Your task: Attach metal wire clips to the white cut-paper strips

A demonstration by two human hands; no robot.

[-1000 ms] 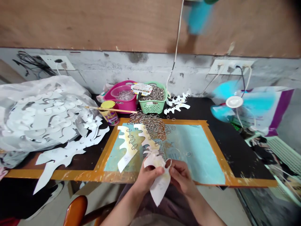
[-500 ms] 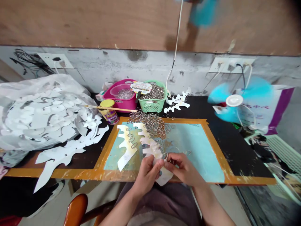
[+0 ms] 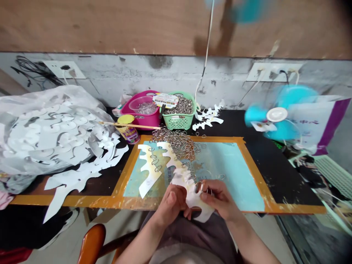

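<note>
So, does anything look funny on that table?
Yes: a heap of metal rings lies loose outside the green plastic basket, spilling over the orange tape onto the blue board, though the basket holds more.

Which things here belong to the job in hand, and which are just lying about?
Job: left hand, right hand, white cut-out strip they hold, loose metal rings, green basket of rings.

Lying about: blue desk fan, wall socket, orange chair back.

Well right of the green plastic basket (image 3: 176, 123), a white sack (image 3: 306, 126) bears dark Chinese characters, seemingly 中心; the card (image 3: 165, 100) just left of the basket is too blurred to read.
</note>
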